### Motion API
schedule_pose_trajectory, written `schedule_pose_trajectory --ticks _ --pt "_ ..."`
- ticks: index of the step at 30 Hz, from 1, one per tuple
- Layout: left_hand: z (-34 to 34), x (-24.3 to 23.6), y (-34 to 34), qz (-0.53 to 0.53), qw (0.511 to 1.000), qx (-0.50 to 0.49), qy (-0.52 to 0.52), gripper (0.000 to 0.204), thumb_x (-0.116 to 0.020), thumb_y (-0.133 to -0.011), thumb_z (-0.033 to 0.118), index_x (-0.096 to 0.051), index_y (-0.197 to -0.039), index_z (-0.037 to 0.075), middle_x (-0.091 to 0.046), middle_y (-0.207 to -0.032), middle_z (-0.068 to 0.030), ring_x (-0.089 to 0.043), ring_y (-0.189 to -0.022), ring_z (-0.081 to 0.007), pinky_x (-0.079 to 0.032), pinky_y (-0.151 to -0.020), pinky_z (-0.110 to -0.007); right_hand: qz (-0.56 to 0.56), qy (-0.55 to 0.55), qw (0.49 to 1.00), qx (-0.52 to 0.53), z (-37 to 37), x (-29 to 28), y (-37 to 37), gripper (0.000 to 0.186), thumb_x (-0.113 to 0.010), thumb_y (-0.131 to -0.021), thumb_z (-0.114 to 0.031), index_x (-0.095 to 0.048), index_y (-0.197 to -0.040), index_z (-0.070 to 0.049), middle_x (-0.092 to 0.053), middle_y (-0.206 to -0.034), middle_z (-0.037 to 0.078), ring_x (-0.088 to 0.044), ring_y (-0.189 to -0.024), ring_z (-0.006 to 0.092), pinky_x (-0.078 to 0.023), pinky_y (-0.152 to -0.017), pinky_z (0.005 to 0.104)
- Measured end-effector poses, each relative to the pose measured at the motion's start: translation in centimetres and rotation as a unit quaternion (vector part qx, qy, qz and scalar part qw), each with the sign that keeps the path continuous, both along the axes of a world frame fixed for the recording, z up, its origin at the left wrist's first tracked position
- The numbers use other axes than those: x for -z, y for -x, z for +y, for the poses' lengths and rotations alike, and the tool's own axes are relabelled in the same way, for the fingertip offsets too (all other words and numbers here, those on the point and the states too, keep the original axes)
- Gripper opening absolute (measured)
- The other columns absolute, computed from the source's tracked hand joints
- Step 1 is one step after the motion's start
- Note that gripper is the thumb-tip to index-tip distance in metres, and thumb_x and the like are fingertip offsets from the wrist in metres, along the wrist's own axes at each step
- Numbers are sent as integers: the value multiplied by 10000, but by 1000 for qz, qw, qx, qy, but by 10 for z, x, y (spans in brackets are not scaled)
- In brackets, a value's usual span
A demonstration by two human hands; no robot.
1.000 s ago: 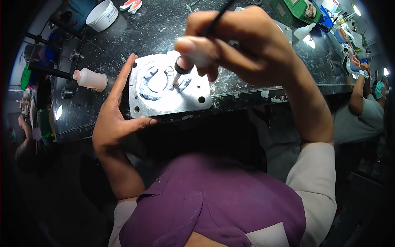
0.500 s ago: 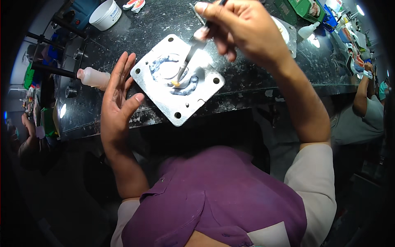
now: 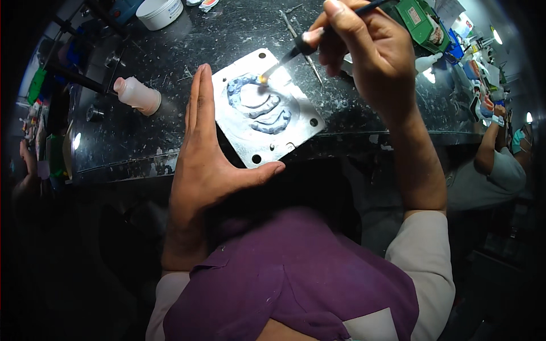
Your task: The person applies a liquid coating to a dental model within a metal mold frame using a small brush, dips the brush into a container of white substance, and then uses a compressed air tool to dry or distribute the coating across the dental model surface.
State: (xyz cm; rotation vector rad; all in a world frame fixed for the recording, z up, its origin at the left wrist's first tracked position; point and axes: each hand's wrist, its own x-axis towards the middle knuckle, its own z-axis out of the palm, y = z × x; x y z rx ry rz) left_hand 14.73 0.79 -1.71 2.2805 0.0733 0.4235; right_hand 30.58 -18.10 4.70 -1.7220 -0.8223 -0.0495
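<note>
A square metal flask plate (image 3: 245, 145) with holes at its corners lies turned on the bench. Set in its pale middle is a dark blue-grey, horseshoe-shaped dental mould (image 3: 276, 124). My left hand (image 3: 202, 159) is open along the plate's left side, fingers stretched out and thumb spread past the near corner; it seems to touch the edge. Above the far right of the plate, my right hand (image 3: 378, 57) grips a dark-handled brush (image 3: 291, 55) between thumb and fingers. The brush's yellowish tip meets the far end of the horseshoe.
A thin metal instrument (image 3: 307, 57) lies beyond the plate. Left stand a pinkish bottle (image 3: 139, 98) and a small dark round part (image 3: 95, 113); a white tub (image 3: 161, 14) stands farther back. At right are a green bin (image 3: 418, 24), a white squeeze bottle (image 3: 427, 62) and another person (image 3: 495, 150).
The brush tip has moved from the middle of the mould to its far part. My left hand has come rightward against the plate, thumb spread wider. The plate has shifted slightly right; the view has shifted too.
</note>
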Motion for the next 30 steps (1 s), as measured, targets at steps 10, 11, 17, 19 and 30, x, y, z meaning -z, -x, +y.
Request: schedule_pose_trajectory --ticks 10,11,17,19,30 --pt "10 1 -4 15 999 36 0 1451 -980 -497 404 -173 -1622 -32 -216 -1653 -311 -269 -1541 -405 -282 -1233 -443 -284 84 939 -176 16 -4 -8 150 -698 -999 -192 -670 -991 -44 -729 -774 76 -698 -599 203 -548 -547 301" --pt "11 2 -3 13 999 32 3 1451 -980 -497 404 -173 -1622 -32 -216 -1653 -311 -269 -1541 -405 -282 -1233 -443 -285 86 937 -180 16 -9 -7 150 -698 -999 -192 -670 -991 -44 -729 -774 76 -698 -599 203 -548 -547 301" --pt "15 12 11 -161 986 -4 -43 1284 -954 -600 544 -332 -1569 -23 -387 -1578 -263 -367 -1489 -366 -322 -1207 -455 -295 170 934 -109 14 -29 2 267 -557 -1056 -125 -668 -867 28 -709 -751 68 -636 -570 116 -507 -529 266" --pt "31 20 33 -289 948 -124 40 800 -862 -798 347 -508 -1420 -10 -554 -1382 -146 -548 -1205 -239 -439 -1038 -398 -189 139 971 -37 4 -41 13 338 -469 -1079 -185 -678 -924 30 -694 -764 90 -596 -546 112 -485 -537 259" --pt "103 -11 4 -19 987 -155 48 548 -862 -836 217 -658 -1324 76 -703 -1237 -130 -636 -1235 -284 -481 -1049 -378 -17 -172 982 79 -75 38 31 428 -463 -1075 -274 -660 -921 73 -636 -774 136 -569 -502 188 -472 -478 285"
